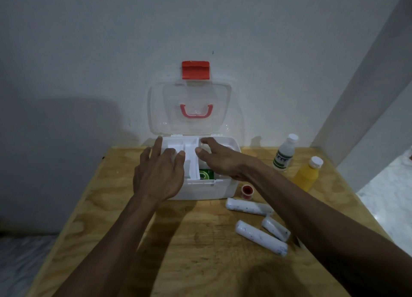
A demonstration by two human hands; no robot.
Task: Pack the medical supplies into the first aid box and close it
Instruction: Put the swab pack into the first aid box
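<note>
A white first aid box (pixel 223 188) stands open at the table's far edge, its clear lid (pixel 189 109) with red latch (pixel 195 70) and red handle leaning on the wall. A white divided tray (pixel 189 156) sits in the box, over a green packet (pixel 206 174). My left hand (pixel 158 174) rests on the tray's left part, fingers spread. My right hand (pixel 220 160) hovers over the box's right side, fingers apart and holding nothing. Three white bandage rolls (pixel 260 237) lie to the right front of the box, near a small red tape roll (pixel 247 190).
A white bottle with a green label (pixel 284 155) and a yellow bottle (pixel 306 174) stand at the table's right. The plywood table (pixel 200 252) ends near the right edge, beside a white pillar. A grey wall stands directly behind the box.
</note>
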